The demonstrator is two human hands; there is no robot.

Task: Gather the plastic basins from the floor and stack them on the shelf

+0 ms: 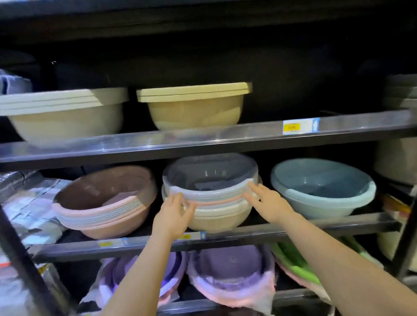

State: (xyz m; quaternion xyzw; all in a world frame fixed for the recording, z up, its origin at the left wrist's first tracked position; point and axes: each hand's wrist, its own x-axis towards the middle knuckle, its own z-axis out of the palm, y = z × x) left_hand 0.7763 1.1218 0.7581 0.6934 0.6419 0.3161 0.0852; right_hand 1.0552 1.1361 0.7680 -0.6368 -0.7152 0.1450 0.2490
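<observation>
Both arms were up at the middle shelf, and the action was all on the centre stack of basins, a grey one on top, pink and cream rims below, sitting on the shelf between the pink stack and the blue stack. The left hand was against the stack's left side, fingers loosely spread, fingertips at the rims; whether they actually gripped or only touched was hard to tell through the blur. The right hand was on the right side, fingers straight and close together, laid along the rims. Above, two beige stacks stood side by side on the upper shelf. Below, purple basins lay tilted, with green ones just beside them.
</observation>
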